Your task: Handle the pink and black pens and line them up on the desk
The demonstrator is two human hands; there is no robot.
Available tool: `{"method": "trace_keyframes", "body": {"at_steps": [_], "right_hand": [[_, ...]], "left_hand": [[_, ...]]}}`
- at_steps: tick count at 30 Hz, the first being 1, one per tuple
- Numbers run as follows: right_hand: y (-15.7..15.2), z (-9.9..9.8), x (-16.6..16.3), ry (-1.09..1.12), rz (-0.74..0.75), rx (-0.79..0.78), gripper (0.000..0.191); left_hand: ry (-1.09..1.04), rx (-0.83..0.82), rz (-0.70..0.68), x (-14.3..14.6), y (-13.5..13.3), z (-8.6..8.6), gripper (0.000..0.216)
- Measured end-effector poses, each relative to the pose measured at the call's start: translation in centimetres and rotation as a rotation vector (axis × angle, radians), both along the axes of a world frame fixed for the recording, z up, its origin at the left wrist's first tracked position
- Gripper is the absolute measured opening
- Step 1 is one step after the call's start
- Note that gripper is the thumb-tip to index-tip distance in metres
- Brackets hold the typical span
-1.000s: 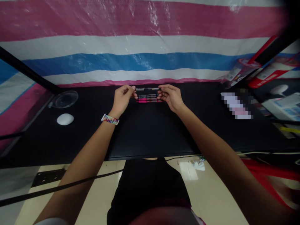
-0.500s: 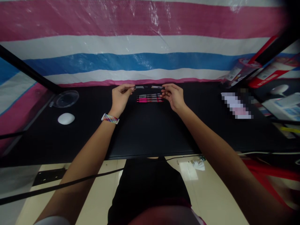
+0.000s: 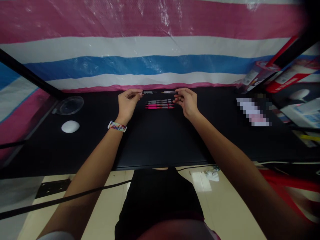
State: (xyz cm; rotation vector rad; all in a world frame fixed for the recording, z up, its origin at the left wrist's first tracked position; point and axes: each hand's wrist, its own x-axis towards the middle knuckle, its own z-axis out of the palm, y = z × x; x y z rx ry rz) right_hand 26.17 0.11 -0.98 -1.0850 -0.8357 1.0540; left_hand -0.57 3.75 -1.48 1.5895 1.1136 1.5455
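Note:
My left hand (image 3: 128,103) and my right hand (image 3: 187,101) each pinch one end of a slim dark pen (image 3: 159,92), held level just above the black table (image 3: 160,140), near its far edge. Directly under it several pens (image 3: 160,104) lie side by side in a row, pink ones nearest me and darker ones behind. A multicoloured band sits on my left wrist.
A clear round dish (image 3: 70,105) and a white oval object (image 3: 70,126) lie at the table's left. Red and white boxes (image 3: 287,78) and papers crowd the right end. A striped tarp (image 3: 150,50) backs the table. A black cable crosses the floor below.
Both hands have lifted one dark pen off the row and carried it slightly away from me. The other pens stay where they lay.

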Motion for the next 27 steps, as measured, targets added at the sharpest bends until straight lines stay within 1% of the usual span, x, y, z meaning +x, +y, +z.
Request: {"method": "trace_keyframes", "body": {"at_steps": [5,9,11,12,15,16,17,19,20,21,23,25,27], "right_hand": [[-0.2,-0.1,0.0,-0.031,0.017,0.002,0.004],[-0.8,0.0,-0.5,-0.036,0.194,0.017,0.009],[-1.0,0.1,-0.7,-0.046,0.249,0.017,0.013],[-1.1,0.1,-0.7,-0.047,0.254,0.017,0.014],[-1.1,0.1,-0.8,-0.041,0.271,0.020,0.012],[-1.1,0.1,-0.8,-0.037,0.277,0.022,0.012],[-1.0,0.1,-0.8,-0.031,0.281,0.023,0.011],[-1.0,0.1,-0.7,-0.011,0.280,0.024,0.010],[-1.0,0.1,-0.8,-0.003,0.276,0.023,0.010],[-1.0,0.1,-0.8,0.003,0.271,0.021,0.010],[-1.1,0.2,-0.9,0.000,0.266,0.014,0.009],[-1.1,0.3,-1.0,-0.009,0.269,0.003,0.009],[-1.2,0.3,-1.1,-0.015,0.273,0.002,0.010]], "left_hand": [[0.020,-0.012,-0.009,0.1,-0.2,0.0,0.010],[0.041,-0.021,-0.135,0.5,-1.0,0.3,0.015],[0.065,-0.018,-0.160,0.7,-1.4,0.6,0.012],[0.083,-0.014,-0.152,0.7,-1.5,0.8,0.015],[0.158,-0.003,-0.114,0.7,-1.7,1.2,0.040],[0.171,0.004,-0.111,0.7,-1.7,1.3,0.041],[0.173,0.015,-0.119,0.8,-1.7,1.3,0.035],[0.162,0.038,-0.173,0.9,-1.8,1.3,0.009],[0.152,0.042,-0.207,1.0,-1.8,1.2,0.009],[0.144,0.035,-0.239,1.1,-1.9,1.2,0.018],[0.138,-0.011,-0.279,1.2,-2.0,1.0,0.018],[0.134,-0.040,-0.268,1.3,-2.1,1.0,0.021],[0.153,-0.016,-0.243,1.2,-2.2,1.1,0.030]]}}
